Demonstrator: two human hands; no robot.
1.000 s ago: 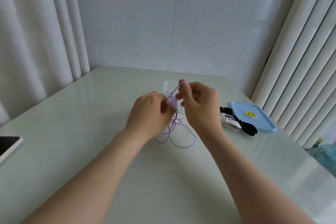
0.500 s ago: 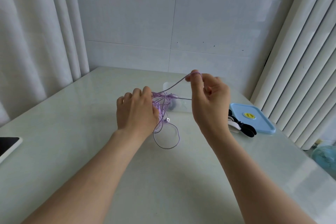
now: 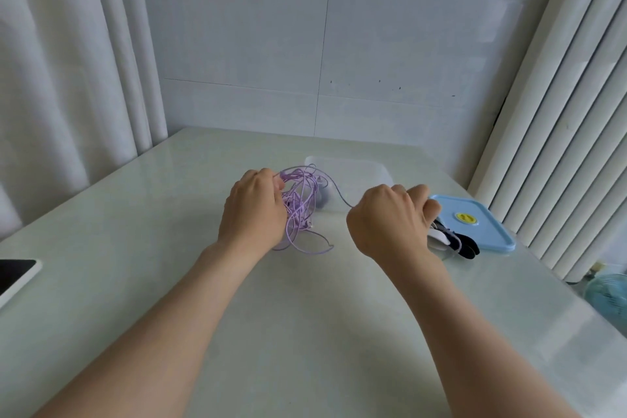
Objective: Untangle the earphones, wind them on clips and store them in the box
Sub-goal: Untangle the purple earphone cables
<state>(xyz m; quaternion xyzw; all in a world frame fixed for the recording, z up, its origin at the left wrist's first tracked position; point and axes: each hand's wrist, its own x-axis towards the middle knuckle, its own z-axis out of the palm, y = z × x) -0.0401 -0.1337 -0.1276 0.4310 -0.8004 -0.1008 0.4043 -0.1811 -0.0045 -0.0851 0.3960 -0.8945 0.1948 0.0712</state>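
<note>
Our left hand (image 3: 252,210) grips the purple earphones (image 3: 298,214) as a bunched tangle. Our right hand (image 3: 390,217) is curled round a single strand led out of it. If we pull harder while the left squeezes the bundle, we judge the loops could cinch into a tighter knot, or the thin cord could strain. The tangle sits against the left hand's far side, with loose loops trailing on the table (image 3: 305,332). The clear box (image 3: 353,173) lies just behind it, and the clips (image 3: 454,241) lie just beyond the right hand.
</note>
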